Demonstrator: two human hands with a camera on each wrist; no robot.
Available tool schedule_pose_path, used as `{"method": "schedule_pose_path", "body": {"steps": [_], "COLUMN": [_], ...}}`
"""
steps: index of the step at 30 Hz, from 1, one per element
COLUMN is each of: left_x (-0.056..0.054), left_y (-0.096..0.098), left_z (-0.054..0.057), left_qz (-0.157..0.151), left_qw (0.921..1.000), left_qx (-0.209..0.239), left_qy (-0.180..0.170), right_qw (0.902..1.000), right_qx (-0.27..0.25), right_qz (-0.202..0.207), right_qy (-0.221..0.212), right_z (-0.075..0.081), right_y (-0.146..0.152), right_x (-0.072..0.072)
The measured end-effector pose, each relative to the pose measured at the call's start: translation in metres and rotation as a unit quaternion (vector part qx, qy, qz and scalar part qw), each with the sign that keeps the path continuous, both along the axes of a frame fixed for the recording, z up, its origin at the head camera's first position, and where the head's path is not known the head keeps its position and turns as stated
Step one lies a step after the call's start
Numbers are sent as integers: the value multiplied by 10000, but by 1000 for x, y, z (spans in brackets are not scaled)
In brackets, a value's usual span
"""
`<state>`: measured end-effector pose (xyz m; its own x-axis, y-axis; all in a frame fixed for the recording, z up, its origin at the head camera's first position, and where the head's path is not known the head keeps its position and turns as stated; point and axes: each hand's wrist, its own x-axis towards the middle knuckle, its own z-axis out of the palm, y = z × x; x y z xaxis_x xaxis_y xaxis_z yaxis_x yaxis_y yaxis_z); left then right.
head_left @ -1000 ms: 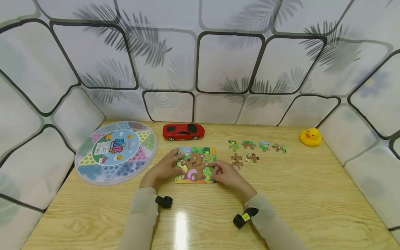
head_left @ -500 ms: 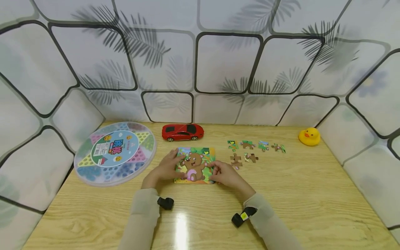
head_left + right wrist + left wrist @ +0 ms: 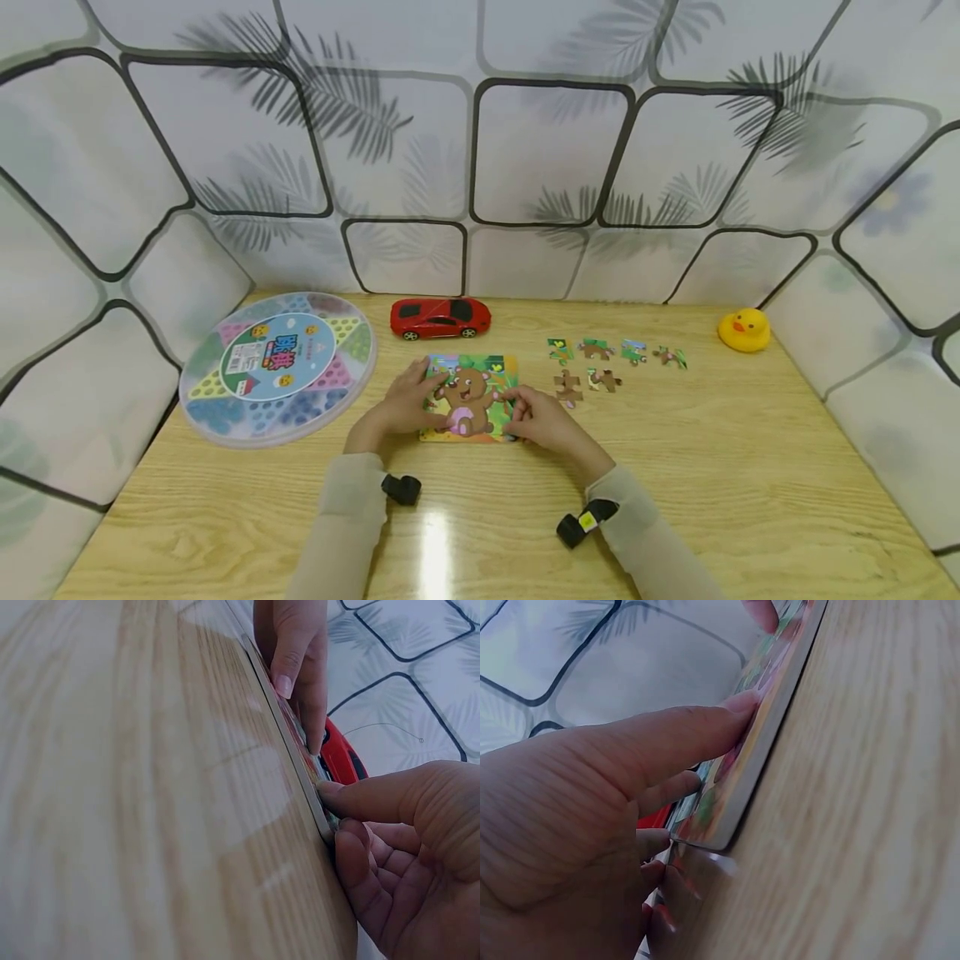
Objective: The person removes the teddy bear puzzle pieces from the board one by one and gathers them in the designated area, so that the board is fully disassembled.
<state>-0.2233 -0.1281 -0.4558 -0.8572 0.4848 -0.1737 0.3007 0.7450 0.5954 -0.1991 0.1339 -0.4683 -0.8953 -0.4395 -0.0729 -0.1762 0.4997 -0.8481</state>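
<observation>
A bear jigsaw puzzle point(image 3: 471, 383) in a thin tray lies flat on the wooden table. My left hand point(image 3: 397, 406) rests at its left side, the thumb laid on the picture over the bear's belly and the other fingers along the left and upper-left edge. In the left wrist view that thumb point(image 3: 697, 739) presses the surface near the lower edge. With its thumb on top and fingers curled against the edge, my right hand point(image 3: 546, 419) pinches the puzzle's lower right corner. The right wrist view has this right thumb point(image 3: 367, 799) at the corner; the tray's underside is hidden.
Several loose jigsaw pieces point(image 3: 567, 386) lie right of the puzzle. A red toy car point(image 3: 441, 318) stands behind it. To the left is a round Chinese checkers box point(image 3: 277, 367), and a yellow rubber duck point(image 3: 745, 330) sits far right. A patterned cloth wall point(image 3: 551, 154) closes the back.
My left hand has slid slightly right, its thumb lying further over the bear's lower body. The right hand and the puzzle stay almost in place.
</observation>
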Motion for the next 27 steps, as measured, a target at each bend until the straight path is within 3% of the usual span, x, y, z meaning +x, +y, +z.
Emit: {"method": "schedule_pose_path", "body": {"steps": [15, 27], "left_x": [-5, -2], "left_y": [2, 3], "left_z": [0, -3], "left_qz": [86, 185], "left_qw": [9999, 9996], "left_qx": [20, 27], "left_qy": [-99, -227], "right_qw": [10000, 9996], "right_qx": [-21, -293], "right_qz": [23, -10], "right_qy": [47, -51], "right_z": [2, -2], "right_y": [2, 1], "right_x": [-2, 1]}}
